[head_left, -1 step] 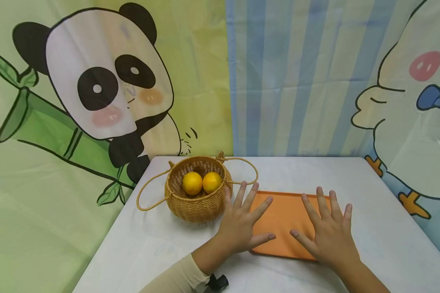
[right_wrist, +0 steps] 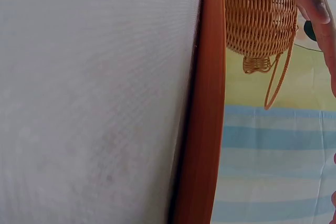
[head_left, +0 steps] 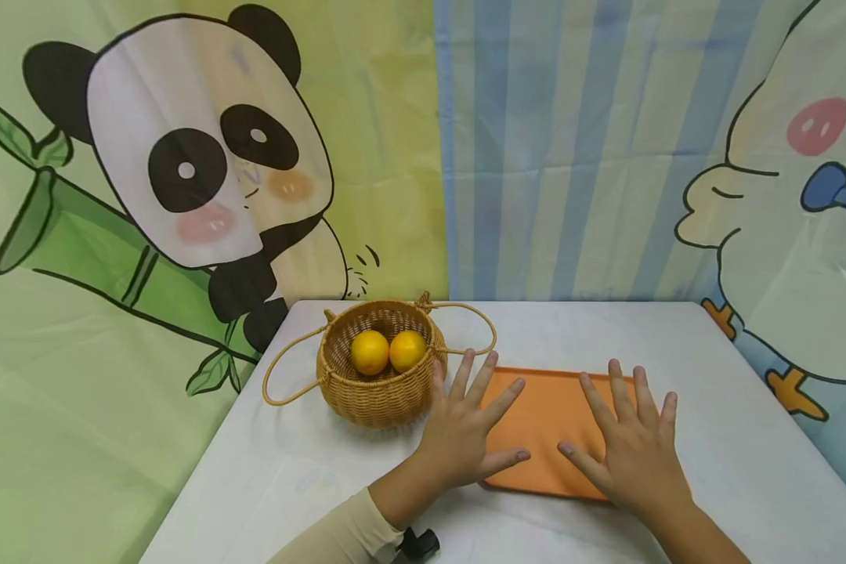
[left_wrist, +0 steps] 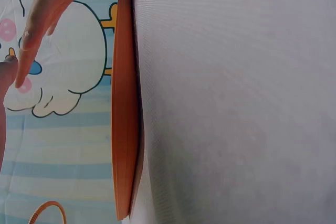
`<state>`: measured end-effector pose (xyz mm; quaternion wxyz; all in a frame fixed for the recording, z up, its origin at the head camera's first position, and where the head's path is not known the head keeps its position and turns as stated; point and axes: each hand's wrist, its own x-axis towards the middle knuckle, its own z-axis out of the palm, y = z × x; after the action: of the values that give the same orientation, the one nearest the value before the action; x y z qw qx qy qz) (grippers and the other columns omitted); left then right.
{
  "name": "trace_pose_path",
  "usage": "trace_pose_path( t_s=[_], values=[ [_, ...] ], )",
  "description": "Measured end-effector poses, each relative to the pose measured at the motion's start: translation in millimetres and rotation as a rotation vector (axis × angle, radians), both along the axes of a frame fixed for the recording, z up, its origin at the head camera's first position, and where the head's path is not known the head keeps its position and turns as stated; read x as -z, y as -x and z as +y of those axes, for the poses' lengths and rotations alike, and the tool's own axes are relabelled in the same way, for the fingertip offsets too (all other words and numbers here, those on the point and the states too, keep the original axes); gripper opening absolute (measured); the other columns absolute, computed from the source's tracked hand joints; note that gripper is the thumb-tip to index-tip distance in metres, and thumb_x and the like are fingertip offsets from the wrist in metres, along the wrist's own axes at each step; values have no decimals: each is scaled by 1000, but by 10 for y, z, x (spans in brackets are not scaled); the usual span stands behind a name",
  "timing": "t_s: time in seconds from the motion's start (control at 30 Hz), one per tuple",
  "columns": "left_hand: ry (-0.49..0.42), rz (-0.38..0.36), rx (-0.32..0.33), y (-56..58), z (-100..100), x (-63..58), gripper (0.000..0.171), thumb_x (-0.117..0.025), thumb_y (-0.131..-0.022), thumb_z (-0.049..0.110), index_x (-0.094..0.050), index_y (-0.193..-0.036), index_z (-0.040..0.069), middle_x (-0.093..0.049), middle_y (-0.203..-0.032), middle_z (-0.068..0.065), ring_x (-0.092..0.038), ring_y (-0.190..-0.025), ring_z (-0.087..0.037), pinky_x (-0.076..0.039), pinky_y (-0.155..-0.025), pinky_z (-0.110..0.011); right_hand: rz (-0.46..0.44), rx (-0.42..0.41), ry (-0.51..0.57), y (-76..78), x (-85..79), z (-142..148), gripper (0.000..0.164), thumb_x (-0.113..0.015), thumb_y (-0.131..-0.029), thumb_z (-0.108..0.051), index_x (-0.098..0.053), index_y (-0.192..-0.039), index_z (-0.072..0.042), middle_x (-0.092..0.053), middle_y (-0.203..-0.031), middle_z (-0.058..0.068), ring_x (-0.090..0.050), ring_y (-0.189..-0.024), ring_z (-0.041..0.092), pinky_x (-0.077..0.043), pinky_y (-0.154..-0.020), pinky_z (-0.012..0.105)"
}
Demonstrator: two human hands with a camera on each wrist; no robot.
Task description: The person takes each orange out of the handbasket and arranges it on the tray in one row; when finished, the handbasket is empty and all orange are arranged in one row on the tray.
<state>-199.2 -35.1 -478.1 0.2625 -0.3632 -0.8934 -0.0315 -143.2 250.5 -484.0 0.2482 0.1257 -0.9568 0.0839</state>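
Note:
Both hands hover with fingers spread over an orange tray (head_left: 546, 431) that lies on the white table. My left hand (head_left: 461, 435) overlaps the tray's left edge in the head view, its fingertips near the wicker basket. The right hand (head_left: 634, 446) is over the tray's right side, palm down and holding nothing. Two oranges, one on the left (head_left: 370, 352) and one on the right (head_left: 407, 350), sit inside the round wicker basket (head_left: 377, 403). In both wrist views the tray's side wall (left_wrist: 126, 103) shows edge-on, with the hands raised above it.
The basket's two looped handles hang outward, a left loop (head_left: 271, 376) and a right loop (head_left: 489, 325). A white cloth covers the table (head_left: 275, 478). Behind stands a printed curtain (head_left: 536, 157) with a panda and a white bird. A black wrist device (head_left: 419, 543) sits below the left sleeve.

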Motion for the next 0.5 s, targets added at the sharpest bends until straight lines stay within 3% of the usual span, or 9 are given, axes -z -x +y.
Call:
trace_pose_path(
  t_s=[0.3,0.5],
  values=[
    [20,14,-9,12,7,-22,92,-49,-92,87,-37,-167,36,1,-179,-14,5,-163,-44,-10,-114,-85,-24,20,-1,-1,-12,30,110,-70,-89,-73,-20,-173,-24,-1,-179,16,9,-162,44,11,-115,81],
    [8,48,-13,44,-62,-146,91,-55,-91,85,-43,-165,34,-20,-176,-16,-7,-163,-41,-13,-116,-83,-48,46,-13,-21,-7,91,112,-77,-85,-69,-25,-172,-22,-5,-178,19,7,-162,45,12,-115,81]
  ],
)
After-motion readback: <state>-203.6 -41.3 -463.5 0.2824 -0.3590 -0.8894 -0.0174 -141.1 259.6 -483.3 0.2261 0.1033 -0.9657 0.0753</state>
